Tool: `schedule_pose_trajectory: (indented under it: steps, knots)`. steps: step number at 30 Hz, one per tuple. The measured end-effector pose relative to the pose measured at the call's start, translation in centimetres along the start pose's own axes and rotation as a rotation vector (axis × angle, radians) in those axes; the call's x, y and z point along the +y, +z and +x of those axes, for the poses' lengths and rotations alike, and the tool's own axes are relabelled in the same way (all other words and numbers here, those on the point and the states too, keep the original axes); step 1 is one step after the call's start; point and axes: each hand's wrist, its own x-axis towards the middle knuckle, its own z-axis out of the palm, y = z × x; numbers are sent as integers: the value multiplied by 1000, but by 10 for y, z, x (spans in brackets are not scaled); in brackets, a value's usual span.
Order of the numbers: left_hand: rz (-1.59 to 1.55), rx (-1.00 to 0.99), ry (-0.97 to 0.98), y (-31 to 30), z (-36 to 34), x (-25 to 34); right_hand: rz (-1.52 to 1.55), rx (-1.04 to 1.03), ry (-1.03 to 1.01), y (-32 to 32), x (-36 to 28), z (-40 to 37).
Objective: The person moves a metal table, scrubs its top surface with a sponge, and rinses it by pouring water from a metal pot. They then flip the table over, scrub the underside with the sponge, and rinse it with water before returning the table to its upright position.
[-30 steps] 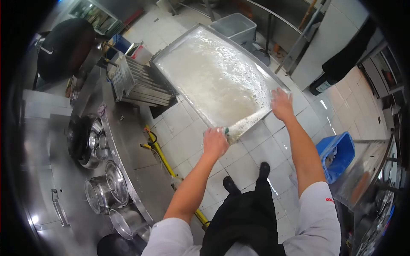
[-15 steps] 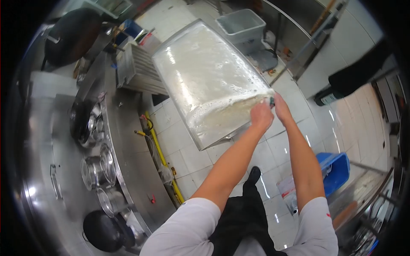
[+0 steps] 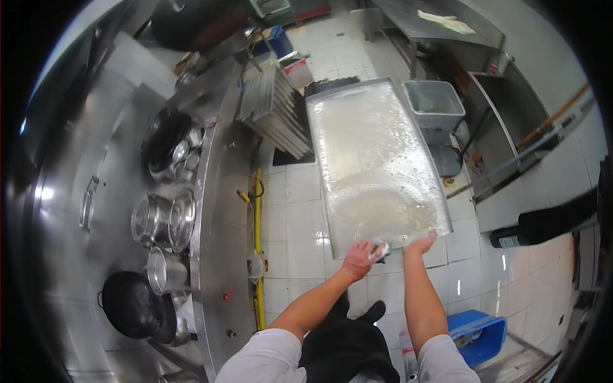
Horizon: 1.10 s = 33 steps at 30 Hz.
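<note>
A large flat metal panel point(image 3: 377, 153) with a raised rim, wet and streaked with suds, slopes away in front of me. My left hand point(image 3: 359, 260) is at its near edge, left of the middle, closed around a dark green scouring pad point(image 3: 382, 250) covered in white foam. Near the panel's right corner, my right hand point(image 3: 421, 244) grips the near rim; some of its fingers are hidden by the edge. What supports the panel underneath is mostly out of sight.
Along the left runs a steel counter point(image 3: 220, 191) holding several pots and a black wok point(image 3: 134, 305). Slatted metal filters point(image 3: 271, 105) lean beyond it. A grey bin point(image 3: 434, 105) stands right of the panel, a blue bin point(image 3: 479, 338) near my right elbow. Yellow pipe point(image 3: 258, 236) follows the counter's base.
My left hand, with the scouring pad, has moved left along the panel's near edge, away from my right hand. My view has turned, so the panel looks straighter and further right.
</note>
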Motion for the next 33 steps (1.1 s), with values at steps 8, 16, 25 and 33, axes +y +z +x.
schedule_pose_trajectory:
  steps: [8, 16, 25, 33]
  knots:
    - [-133, 89, 41, -47, 31, -69, 164, -141, 7, 79, 15, -32]
    - [-49, 218, -250, -149, 170, -187, -4, -263, 79, 274, 30, -3]
    - [-6, 141, -398, -192, 367, -330, -62, -355, 78, 491, 44, 88]
    - [-65, 55, -440, -207, 451, -389, -180, -112, 6, 590, 49, 97]
